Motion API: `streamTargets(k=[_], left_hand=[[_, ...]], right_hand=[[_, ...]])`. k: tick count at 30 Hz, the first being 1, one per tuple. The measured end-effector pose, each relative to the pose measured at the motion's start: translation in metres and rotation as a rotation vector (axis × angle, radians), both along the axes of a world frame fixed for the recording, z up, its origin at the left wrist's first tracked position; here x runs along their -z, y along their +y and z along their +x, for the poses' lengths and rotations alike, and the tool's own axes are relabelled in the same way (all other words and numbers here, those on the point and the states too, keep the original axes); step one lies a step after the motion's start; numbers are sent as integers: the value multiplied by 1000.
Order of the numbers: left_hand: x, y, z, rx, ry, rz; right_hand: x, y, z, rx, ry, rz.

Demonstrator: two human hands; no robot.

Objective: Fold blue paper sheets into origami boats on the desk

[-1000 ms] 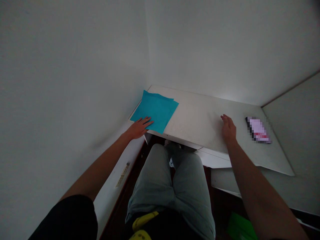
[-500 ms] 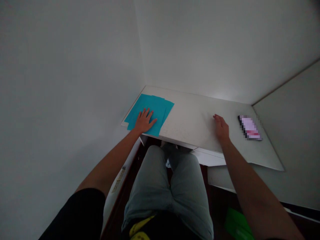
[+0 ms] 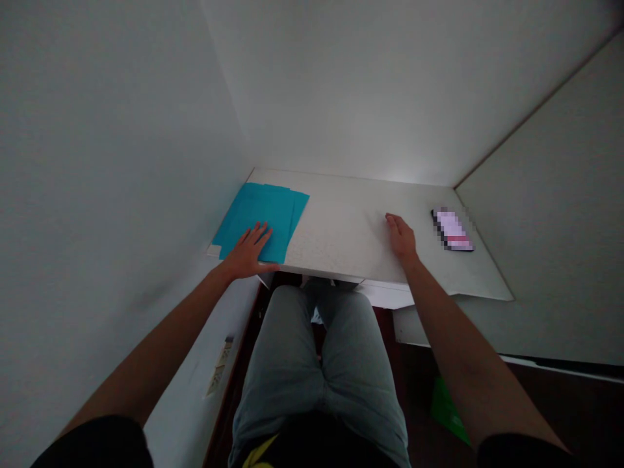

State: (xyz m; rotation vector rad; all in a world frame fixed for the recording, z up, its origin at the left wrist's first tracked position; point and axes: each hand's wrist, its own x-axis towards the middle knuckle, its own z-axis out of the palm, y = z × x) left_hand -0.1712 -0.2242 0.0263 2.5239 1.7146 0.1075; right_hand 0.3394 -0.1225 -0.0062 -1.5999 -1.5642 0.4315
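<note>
Turquoise sheets of paper [image 3: 256, 208] lie overlapped and slightly fanned at the left end of a white desk [image 3: 341, 221]. My left hand [image 3: 249, 252] is over their near edge, palm down with fingers spread and the thumb reaching past the desk's front edge. Whether it presses on the paper or hovers just above, I cannot tell. Farther right, my right hand [image 3: 402, 239] is at the desk top, turned on its side, its fingers loosely bent and nothing seen in them. A phone [image 3: 453, 231] with a lit, pixelated screen lies to the right of that hand.
Walls [image 3: 146, 130] enclose the desk at left, back and right. My legs in jeans [image 3: 283, 364] are below the front edge. A green object [image 3: 448, 409] sits on the dark floor at lower right, and a socket plate [image 3: 219, 367] is on the left wall.
My left hand has slid back from the middle of the sheets toward their near edge. The view has shifted, moving the desk leftward in the picture; my right hand keeps much the same pose.
</note>
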Motion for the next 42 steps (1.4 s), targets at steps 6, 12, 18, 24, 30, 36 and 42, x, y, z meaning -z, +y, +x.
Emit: streamTargets(k=[6, 12, 18, 24, 30, 36, 42], left_hand=[[1, -24, -30, 44, -38, -86], [-27, -14, -11, -82, -103, -37], [-48, -10, 114, -13, -117, 92], [-12, -30, 246, 230, -34, -90], [-6, -28, 278, 285, -143, -142], [-11, 21, 205, 66, -178, 1], [5, 27, 168, 52, -70, -11]], right_hand=[[-2, 0, -2, -3, -6, -6], [-1, 0, -3, -9, 6, 9], [0, 0, -2, -19, 1, 18], [-3, -4, -3, -30, 21, 39], [-5, -4, -5, -75, -80, 59], [-12, -6, -8, -208, -324, -13], [-14, -7, -14, -228, -411, -54]])
